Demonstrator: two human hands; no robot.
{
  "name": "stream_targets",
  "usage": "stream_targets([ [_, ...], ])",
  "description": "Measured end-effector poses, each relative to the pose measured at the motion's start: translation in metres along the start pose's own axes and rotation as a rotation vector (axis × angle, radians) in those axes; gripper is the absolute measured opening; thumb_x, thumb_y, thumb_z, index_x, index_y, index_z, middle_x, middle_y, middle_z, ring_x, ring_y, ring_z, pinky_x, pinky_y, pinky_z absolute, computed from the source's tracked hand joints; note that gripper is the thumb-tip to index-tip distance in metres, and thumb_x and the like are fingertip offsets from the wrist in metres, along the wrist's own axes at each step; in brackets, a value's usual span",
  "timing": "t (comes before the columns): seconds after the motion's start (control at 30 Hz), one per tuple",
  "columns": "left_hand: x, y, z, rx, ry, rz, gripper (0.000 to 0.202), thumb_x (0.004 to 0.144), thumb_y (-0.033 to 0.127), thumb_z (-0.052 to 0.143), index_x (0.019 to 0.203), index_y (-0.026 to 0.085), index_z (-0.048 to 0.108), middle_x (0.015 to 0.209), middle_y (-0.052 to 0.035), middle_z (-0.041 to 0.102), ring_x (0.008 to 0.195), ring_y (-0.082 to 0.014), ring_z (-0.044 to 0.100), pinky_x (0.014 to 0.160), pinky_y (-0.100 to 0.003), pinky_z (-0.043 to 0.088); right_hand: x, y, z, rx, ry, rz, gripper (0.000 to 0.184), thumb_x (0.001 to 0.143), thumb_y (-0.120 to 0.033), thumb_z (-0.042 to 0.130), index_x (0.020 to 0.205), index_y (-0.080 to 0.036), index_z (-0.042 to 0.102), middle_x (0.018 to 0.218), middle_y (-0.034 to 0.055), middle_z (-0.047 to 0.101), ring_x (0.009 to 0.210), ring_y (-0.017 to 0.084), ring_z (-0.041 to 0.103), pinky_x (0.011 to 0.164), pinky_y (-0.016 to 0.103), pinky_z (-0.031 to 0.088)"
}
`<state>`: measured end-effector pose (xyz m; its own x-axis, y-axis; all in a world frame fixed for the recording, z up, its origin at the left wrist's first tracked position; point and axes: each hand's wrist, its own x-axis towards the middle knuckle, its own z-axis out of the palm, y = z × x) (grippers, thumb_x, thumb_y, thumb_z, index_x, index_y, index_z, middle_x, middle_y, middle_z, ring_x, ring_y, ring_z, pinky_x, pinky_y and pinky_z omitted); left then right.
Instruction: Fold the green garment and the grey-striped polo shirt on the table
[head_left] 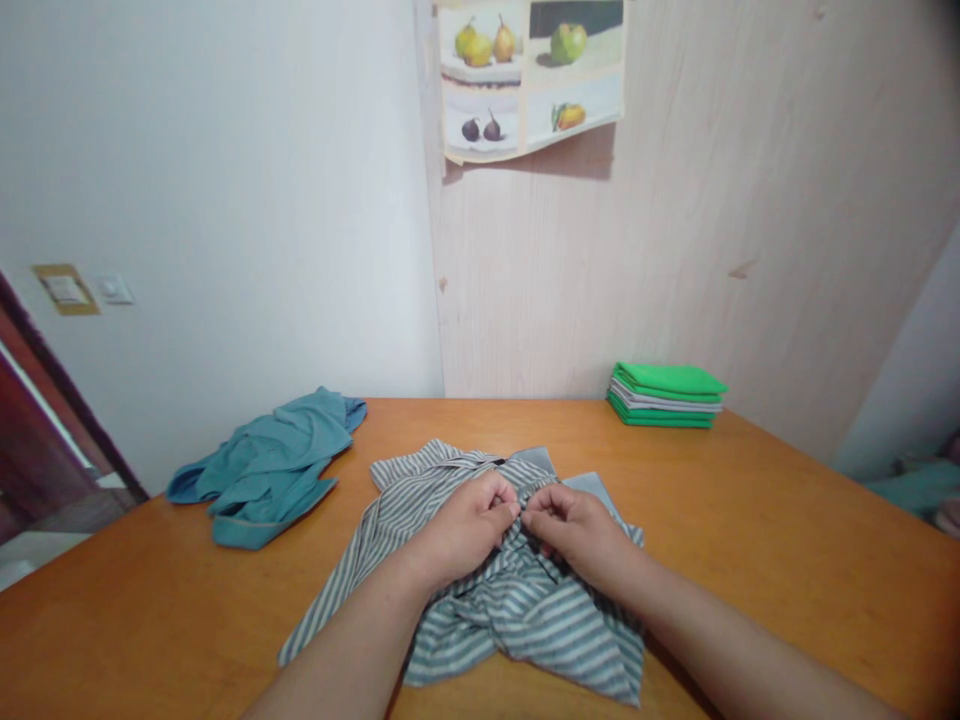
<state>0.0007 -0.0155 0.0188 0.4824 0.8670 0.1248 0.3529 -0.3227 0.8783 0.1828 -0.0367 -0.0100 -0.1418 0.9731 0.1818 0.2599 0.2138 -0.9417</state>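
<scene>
A grey-and-white striped shirt (525, 610) lies crumpled on the table in front of me, with plain light-blue cloth showing at its far right side. My left hand (476, 520) is closed in a pinch on the shirt's fabric near its upper middle. Just to the right, my right hand (577, 530) pinches the same area, its thumb and forefinger almost meeting those of the left. The small piece between the fingertips is too hidden to make out. Loose folds spread below both wrists.
A rumpled teal garment (277, 460) lies at the table's back left. Toward the back right stands a folded stack of green and grey cloths (666, 395). The orange-brown wooden table (787, 560) meets a wall carrying a fruit poster (532, 80).
</scene>
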Motion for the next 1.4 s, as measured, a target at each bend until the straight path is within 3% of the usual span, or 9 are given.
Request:
stream_targets([
  [0.37, -0.002, 0.002, 0.005, -0.026, -0.013, -0.048, 0.012, 0.086, 0.025, 0.049, 0.092, 0.018, 0.056, 0.064, 0.0047, 0.051, 0.059, -0.0114, 0.049, 0.055, -0.021, 0.035, 0.000, 0.001, -0.003, -0.077, 0.010, -0.008, 0.013, 0.078, -0.031, 0.061, 0.072, -0.020, 0.058, 0.058, -0.0058, 0.053, 0.052, 0.009, 0.047, 0.049, 0.020, 0.034],
  [0.67, 0.000, 0.001, 0.004, 0.040, -0.048, 0.011, 0.013, 0.086, 0.026, 0.050, 0.091, 0.018, 0.060, 0.067, 0.0023, 0.058, 0.062, -0.0135, 0.052, 0.056, -0.022, 0.036, 0.002, 0.003, -0.003, -0.085, 0.034, 0.018, 0.010, 0.076, -0.026, 0.058, 0.069, -0.020, 0.056, 0.053, -0.0073, 0.050, 0.048, 0.009, 0.047, 0.047, 0.021, 0.033],
  [0.87, 0.004, -0.002, 0.005, 0.128, -0.012, 0.090, 0.014, 0.083, 0.021, 0.052, 0.085, 0.018, 0.065, 0.073, 0.0002, 0.065, 0.070, -0.0152, 0.059, 0.064, -0.023, 0.042, 0.001, 0.001, -0.002, 0.106, -0.014, 0.193, 0.010, 0.079, -0.027, 0.057, 0.073, -0.019, 0.058, 0.051, -0.0063, 0.055, 0.045, 0.008, 0.053, 0.044, 0.018, 0.035],
  [1.07, 0.004, -0.004, 0.004, 0.255, 0.024, 0.223, 0.016, 0.077, 0.013, 0.054, 0.074, 0.018, 0.069, 0.078, -0.0002, 0.067, 0.077, -0.0150, 0.061, 0.071, -0.023, 0.043, 0.000, -0.007, -0.001, 0.351, -0.027, 0.353, 0.025, 0.086, -0.038, 0.060, 0.072, -0.017, 0.060, 0.058, -0.0012, 0.061, 0.044, 0.008, 0.058, 0.040, 0.017, 0.043],
  [1.17, 0.003, -0.004, 0.004, 0.250, 0.015, 0.248, 0.019, 0.076, 0.011, 0.055, 0.077, 0.018, 0.072, 0.082, -0.0014, 0.068, 0.081, -0.0157, 0.062, 0.073, -0.024, 0.044, 0.001, -0.007, -0.001, 0.365, -0.002, 0.416, 0.019, 0.083, -0.027, 0.062, 0.068, -0.016, 0.059, 0.057, -0.0008, 0.061, 0.042, 0.008, 0.057, 0.038, 0.016, 0.043],
  [1.3, 0.002, -0.003, 0.006, 0.175, 0.030, 0.164, 0.017, 0.075, 0.014, 0.055, 0.079, 0.018, 0.071, 0.080, -0.0011, 0.069, 0.077, -0.0155, 0.062, 0.068, -0.024, 0.044, 0.004, -0.004, -0.002, 0.375, 0.057, 0.431, 0.013, 0.078, -0.015, 0.060, 0.065, -0.016, 0.057, 0.056, -0.0005, 0.062, 0.043, 0.008, 0.059, 0.037, 0.015, 0.043],
  [1.4, 0.003, -0.004, 0.010, -0.029, 0.059, 0.077, 0.015, 0.076, 0.016, 0.054, 0.085, 0.017, 0.065, 0.077, 0.0002, 0.067, 0.073, -0.0147, 0.062, 0.066, -0.024, 0.045, 0.005, -0.002, -0.002, 0.379, 0.055, 0.379, 0.013, 0.078, -0.015, 0.059, 0.065, -0.016, 0.058, 0.056, 0.0000, 0.063, 0.045, 0.008, 0.060, 0.039, 0.015, 0.044],
])
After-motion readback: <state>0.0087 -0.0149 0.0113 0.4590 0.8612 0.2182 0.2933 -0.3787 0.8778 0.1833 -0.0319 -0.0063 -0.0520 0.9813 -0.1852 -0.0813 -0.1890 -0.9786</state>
